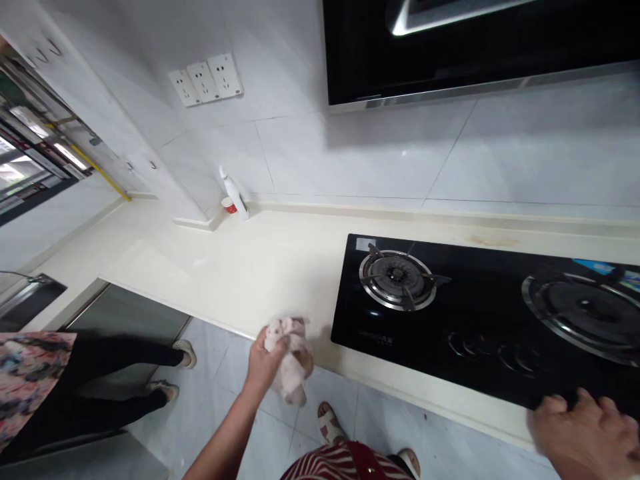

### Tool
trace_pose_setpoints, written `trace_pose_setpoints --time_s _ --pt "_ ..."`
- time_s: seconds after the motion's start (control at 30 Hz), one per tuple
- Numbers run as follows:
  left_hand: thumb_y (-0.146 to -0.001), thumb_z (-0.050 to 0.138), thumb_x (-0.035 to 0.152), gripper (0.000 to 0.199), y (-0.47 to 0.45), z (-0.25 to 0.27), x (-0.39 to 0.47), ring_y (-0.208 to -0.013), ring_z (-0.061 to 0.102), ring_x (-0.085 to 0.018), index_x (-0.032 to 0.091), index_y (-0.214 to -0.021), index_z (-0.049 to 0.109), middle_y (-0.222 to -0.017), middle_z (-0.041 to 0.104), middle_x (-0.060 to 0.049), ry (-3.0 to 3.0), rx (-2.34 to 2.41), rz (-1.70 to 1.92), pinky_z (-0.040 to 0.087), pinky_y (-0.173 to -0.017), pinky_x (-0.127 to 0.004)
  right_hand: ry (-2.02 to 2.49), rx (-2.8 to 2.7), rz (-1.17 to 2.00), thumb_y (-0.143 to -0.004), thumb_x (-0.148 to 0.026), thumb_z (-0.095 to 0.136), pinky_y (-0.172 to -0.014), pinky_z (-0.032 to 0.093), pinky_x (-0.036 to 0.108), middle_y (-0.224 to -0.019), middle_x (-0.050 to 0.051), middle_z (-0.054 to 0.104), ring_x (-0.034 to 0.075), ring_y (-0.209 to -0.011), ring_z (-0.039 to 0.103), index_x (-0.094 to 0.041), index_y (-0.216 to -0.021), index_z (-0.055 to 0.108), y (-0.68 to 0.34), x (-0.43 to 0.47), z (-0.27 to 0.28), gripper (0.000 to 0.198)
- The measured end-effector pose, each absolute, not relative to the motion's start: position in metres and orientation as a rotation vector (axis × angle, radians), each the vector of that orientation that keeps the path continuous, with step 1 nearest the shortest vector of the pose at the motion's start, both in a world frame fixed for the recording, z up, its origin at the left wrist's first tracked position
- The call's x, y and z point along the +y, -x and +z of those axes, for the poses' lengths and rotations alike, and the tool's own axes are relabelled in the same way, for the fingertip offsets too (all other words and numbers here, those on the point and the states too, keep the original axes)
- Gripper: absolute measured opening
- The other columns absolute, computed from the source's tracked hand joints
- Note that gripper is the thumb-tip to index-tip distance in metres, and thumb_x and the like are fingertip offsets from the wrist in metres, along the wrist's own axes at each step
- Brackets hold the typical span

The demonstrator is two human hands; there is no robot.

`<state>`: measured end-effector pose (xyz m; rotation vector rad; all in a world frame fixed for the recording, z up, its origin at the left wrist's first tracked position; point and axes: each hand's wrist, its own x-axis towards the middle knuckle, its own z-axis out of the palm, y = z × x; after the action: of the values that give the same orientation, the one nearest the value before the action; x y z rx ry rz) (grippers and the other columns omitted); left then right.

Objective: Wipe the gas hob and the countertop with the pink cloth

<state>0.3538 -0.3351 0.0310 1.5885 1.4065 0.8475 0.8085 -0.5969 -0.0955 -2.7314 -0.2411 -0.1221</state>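
Note:
My left hand [267,363] is closed around a crumpled pale pink cloth [293,373] at the counter's front edge. Part of the cloth hangs down past the edge, slightly blurred. My right hand [585,430] rests at the front edge of the black gas stove [415,347], fingers spread on the glass and nothing in them. Between the hands lies a strip of cream countertop [280,267] and the stove's left burner [397,277]. The right burner [590,310] sits beyond my right hand.
A white bottle [235,195] and a red-and-white cup [229,205] stand by the wall corner. Overhead hangs a black range hood [475,53]. Wall sockets [206,80] are at upper left. Another person [35,387] stands at the left near a sink [33,300].

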Motion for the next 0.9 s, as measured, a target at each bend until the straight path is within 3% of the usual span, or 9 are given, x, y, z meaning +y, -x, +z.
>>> trace_pose_setpoints --time_s 0.17,0.27,0.37,0.47,0.57,0.7,0.8,0.9 --pt "-0.082 0.061 0.041 0.027 -0.368 0.052 -0.276 -0.092 0.063 -0.018 0.022 -0.100 0.065 -0.098 0.067 -0.002 -1.876 1.604 1.214 0.052 -0.086 -0.031 2.722 -0.222 -0.139 -0.083 -0.036 0.033 -0.102 0.024 0.063 -0.154 0.019 0.040 0.031 -0.146 0.026 -0.022 -0.151 0.043 -0.823 -0.600 -0.111 0.070" --pt "-0.079 0.064 0.033 0.029 -0.386 0.022 -0.282 -0.102 0.062 -0.022 0.022 -0.107 0.065 -0.106 0.066 -0.006 -2.221 1.540 0.934 0.050 -0.092 -0.035 2.722 -0.265 -0.165 -0.086 -0.039 0.032 -0.099 0.025 0.064 -0.153 0.021 0.041 0.032 -0.146 0.027 -0.021 -0.150 0.043 -0.823 -0.603 -0.112 0.068" --pt "-0.069 0.075 0.030 0.045 -0.399 -0.016 -0.313 -0.117 0.057 -0.029 0.026 -0.113 0.067 -0.123 0.064 -0.010 -2.457 1.429 0.558 0.045 -0.100 -0.045 2.724 -0.264 -0.176 -0.086 -0.038 0.031 -0.099 0.025 0.064 -0.153 0.022 0.041 0.031 -0.146 0.026 -0.020 -0.150 0.044 -0.820 -0.602 -0.110 0.068" --pt "-0.071 0.077 0.040 0.055 -0.404 -0.037 -0.334 -0.141 0.035 -0.039 0.032 -0.124 0.064 -0.151 0.044 -0.013 -2.545 1.558 0.400 0.034 -0.108 -0.057 2.720 -0.233 -0.148 -0.086 -0.038 0.030 -0.102 0.024 0.062 -0.154 0.020 0.041 0.031 -0.146 0.026 -0.019 -0.150 0.045 -0.817 -0.600 -0.108 0.069" --pt "-0.077 0.072 0.053 0.063 -0.409 -0.040 -0.328 -0.149 0.015 -0.043 0.036 -0.136 0.057 -0.163 0.027 -0.011 -2.581 1.595 0.342 0.025 -0.110 -0.064 2.715 -0.218 -0.139 -0.084 -0.040 0.032 -0.103 0.023 0.063 -0.154 0.020 0.041 0.032 -0.146 0.026 -0.017 -0.149 0.046 -0.819 -0.599 -0.108 0.070" --pt "-0.084 0.062 0.058 0.058 -0.427 -0.040 -0.295 -0.147 0.022 -0.043 0.039 -0.139 0.054 -0.161 0.032 -0.006 -2.588 1.527 0.290 0.026 -0.109 -0.066 2.676 -0.243 -0.266 -0.082 -0.037 0.035 -0.100 0.026 0.064 -0.147 0.022 0.048 0.035 -0.142 0.034 -0.020 -0.142 0.056 -0.825 -0.605 -0.111 0.065" --pt "-0.086 0.059 0.056 0.052 -0.445 -0.041 -0.266 -0.143 0.028 -0.041 0.038 -0.134 0.059 -0.158 0.037 -0.006 -2.560 1.549 0.290 0.027 -0.109 -0.065 2.577 -0.466 -0.343 -0.080 -0.035 0.039 -0.097 0.034 0.063 -0.127 0.022 0.062 0.039 -0.129 0.050 -0.020 -0.119 0.070 -0.805 -0.604 -0.117 0.052" --pt "-0.084 0.061 0.055 0.051 -0.461 -0.041 -0.242 -0.141 0.031 -0.041 0.036 -0.132 0.061 -0.155 0.042 -0.007 -2.546 1.556 0.310 0.026 -0.109 -0.065 2.308 -0.916 -0.258 -0.082 -0.038 0.043 -0.094 0.045 0.059 -0.107 0.021 0.065 0.039 -0.114 0.059 -0.014 -0.102 0.071 -0.738 -0.578 -0.121 0.042"
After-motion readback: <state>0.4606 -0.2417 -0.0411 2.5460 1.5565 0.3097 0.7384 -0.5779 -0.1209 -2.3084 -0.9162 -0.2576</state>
